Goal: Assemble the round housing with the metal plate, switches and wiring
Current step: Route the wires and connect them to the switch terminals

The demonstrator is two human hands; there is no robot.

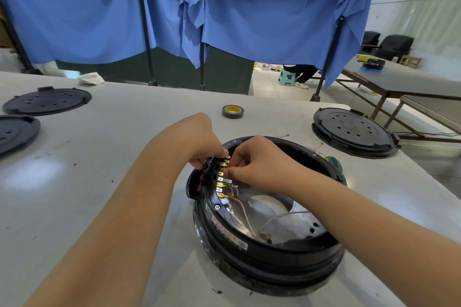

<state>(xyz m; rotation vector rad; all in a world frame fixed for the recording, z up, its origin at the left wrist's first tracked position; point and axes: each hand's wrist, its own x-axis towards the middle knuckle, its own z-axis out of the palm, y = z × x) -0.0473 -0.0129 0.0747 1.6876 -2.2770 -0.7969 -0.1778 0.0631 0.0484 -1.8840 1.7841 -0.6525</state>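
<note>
Housing (269, 252) sat on the bench; both hands met at its left wall, right hand (259, 164) pinching a wire end beside the gold tabs (220, 179), left hand (199, 142) gripping the switch block.

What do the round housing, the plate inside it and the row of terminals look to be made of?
Round black housing: likely moulded plastic, semi-gloss, with soft highlights. Silvery plate inside: looks like bare metal, mirror-bright reflections. Gold-coloured terminal tabs: probably brass or plated metal, shiny yellow glint.

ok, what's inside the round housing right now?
Inside the round housing: a shiny metal plate, loose white wires, and brass terminals at the switch block. The right hand and forearm cover the plate's far part and whatever its fingers pinch.
</note>
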